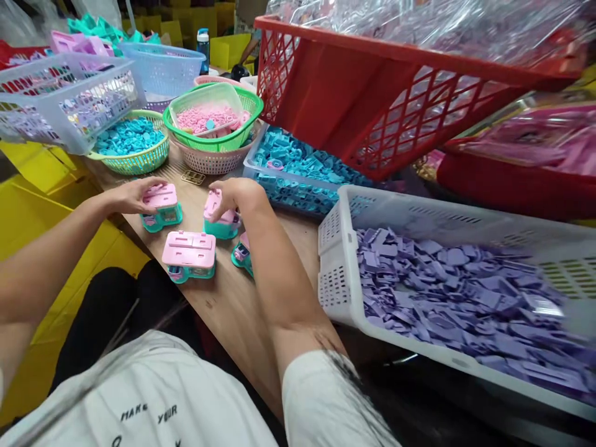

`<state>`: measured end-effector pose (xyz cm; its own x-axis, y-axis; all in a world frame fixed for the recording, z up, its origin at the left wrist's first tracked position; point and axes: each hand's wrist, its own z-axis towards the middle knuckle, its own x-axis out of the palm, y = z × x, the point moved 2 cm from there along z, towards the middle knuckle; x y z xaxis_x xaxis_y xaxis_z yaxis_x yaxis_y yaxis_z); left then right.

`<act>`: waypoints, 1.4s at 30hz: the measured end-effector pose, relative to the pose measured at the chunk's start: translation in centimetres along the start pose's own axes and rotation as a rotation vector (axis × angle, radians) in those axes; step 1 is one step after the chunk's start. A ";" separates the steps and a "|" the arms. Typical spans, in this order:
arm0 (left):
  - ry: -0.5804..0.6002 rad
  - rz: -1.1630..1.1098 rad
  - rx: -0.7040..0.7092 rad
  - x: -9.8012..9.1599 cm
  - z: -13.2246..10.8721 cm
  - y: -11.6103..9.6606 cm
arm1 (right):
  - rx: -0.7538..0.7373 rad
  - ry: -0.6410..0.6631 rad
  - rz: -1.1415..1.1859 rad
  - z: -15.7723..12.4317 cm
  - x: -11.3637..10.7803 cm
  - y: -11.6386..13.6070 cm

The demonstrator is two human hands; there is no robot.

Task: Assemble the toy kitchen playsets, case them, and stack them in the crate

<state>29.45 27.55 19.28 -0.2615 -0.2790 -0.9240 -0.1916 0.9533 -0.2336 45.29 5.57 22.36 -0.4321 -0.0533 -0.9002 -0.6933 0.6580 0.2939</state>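
Two toys stood on the table (pixel 237 316), each gripped: left hand (pixel 129 196) closed around left toy (pixel 166 200), right hand (pixel 236 194) around right toy (pixel 221 229). Third toy (pixel 189 256), untouched, sat bodyward between them, long axis crosswise.

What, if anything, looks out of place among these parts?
A round blue piece shows among the pink pieces in the green basket, and a pinkish piece lies among the blue parts to that basket's right. Both look odd because their colours don't match.
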 end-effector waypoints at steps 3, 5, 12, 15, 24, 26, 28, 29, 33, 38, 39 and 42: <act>0.024 0.009 0.043 -0.4 0.1 -0.7 | 0.242 0.076 -0.049 0.5 0.4 0.3; 0.027 0.014 0.054 -0.4 0.3 -0.7 | 0.338 0.019 -0.014 0.9 0.7 0.7; 0.017 0.024 0.151 -0.4 2.3 0.9 | 0.311 -0.080 0.100 1.6 2.4 1.5; 0.012 0.056 0.185 -0.8 3.7 2.1 | 0.275 -0.086 0.131 2.3 3.0 1.9; -0.143 0.105 0.412 -1.7 6.5 3.1 | 0.320 -0.173 0.186 -0.2 3.0 3.5; -0.249 0.064 0.472 -2.2 5.4 1.8 | 0.319 -0.304 0.150 -3.9 2.4 2.6; -0.362 -0.006 0.561 -2.1 3.5 -0.5 | 0.312 -0.425 0.099 -8.2 2.4 1.1; -0.381 -0.035 0.626 -1.6 2.3 -1.9 | 0.333 -0.424 0.074 -10.2 2.8 0.2; -0.067 0.024 0.801 2.7 -1.5 -8.2 | 0.515 -0.254 0.017 -15.8 6.1 -3.4; 0.117 0.084 0.923 5.1 0.7 -13.3 | 0.533 -0.274 0.056 -19.0 8.6 -4.8; 0.131 0.114 0.969 4.8 1.7 -14.1 | 0.547 -0.273 0.069 -19.6 8.7 -4.8; 0.108 0.217 0.983 3.2 4.8 -16.4 | 0.584 -0.269 0.103 -21.3 8.8 -4.8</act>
<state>36.34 11.62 18.70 -0.2918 -0.0508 -0.9551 0.7211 0.6443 -0.2545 32.51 -14.07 19.84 -0.2675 0.1716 -0.9482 -0.1954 0.9539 0.2278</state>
